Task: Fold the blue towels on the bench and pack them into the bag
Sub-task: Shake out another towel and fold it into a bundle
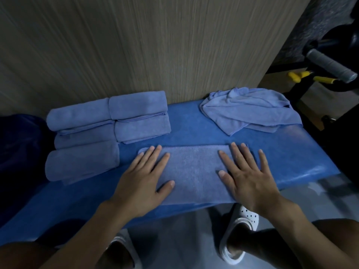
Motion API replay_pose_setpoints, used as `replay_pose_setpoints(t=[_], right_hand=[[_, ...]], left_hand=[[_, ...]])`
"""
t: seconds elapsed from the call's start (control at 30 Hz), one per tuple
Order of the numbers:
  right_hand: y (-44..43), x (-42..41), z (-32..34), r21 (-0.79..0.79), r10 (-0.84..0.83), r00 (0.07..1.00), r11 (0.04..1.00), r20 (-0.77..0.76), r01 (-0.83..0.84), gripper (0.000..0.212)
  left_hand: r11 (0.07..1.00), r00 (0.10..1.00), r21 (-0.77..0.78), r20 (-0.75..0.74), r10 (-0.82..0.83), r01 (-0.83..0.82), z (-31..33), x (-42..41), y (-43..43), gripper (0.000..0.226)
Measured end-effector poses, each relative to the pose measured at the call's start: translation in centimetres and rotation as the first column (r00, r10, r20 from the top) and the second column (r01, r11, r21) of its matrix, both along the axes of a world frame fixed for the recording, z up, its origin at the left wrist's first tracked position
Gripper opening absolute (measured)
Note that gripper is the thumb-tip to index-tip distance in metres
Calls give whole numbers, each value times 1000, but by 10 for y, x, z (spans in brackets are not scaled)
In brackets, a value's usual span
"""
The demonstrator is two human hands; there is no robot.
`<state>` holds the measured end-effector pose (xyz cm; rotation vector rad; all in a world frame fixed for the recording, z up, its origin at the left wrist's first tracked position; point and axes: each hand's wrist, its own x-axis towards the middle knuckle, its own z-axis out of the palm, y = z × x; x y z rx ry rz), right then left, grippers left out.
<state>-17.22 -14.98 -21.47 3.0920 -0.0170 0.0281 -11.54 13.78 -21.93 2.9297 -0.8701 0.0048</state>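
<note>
As hands [143, 181] [248, 181] press, towel [194, 171] lies flat.

I see bare forearms [81, 233], bare left hand [139, 183] and right hand [250, 183]. White right clog [243, 217] has round holes; white left clog [121, 240] half hidden.

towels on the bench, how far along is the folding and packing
Done: a group of folded towels lies at the left of the bench. In hand: the left hand and right hand press flat on a strip-folded towel in the middle, not yet folded short. Left: the crumpled towel at the back right, then packing everything; nothing looks packed yet.
</note>
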Motion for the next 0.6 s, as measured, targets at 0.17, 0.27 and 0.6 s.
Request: replay_pose_setpoints(t=[0.17,0.27,0.6], right_hand=[[28,3,-1,60,107,992,992,72,-111,59],[26,2,-11,64,116,992,991,50,-119,59],[-6,-7,-7,22,-31,998,999,52,30,63]], left_hand=[[992,991,-46,65,-118,122,8,-9,-63,63],[991,992,-35,25,-125,126,-2,-9,-79,60],[999,999,-26,-15,46,-46,-6,7,-10,68]])
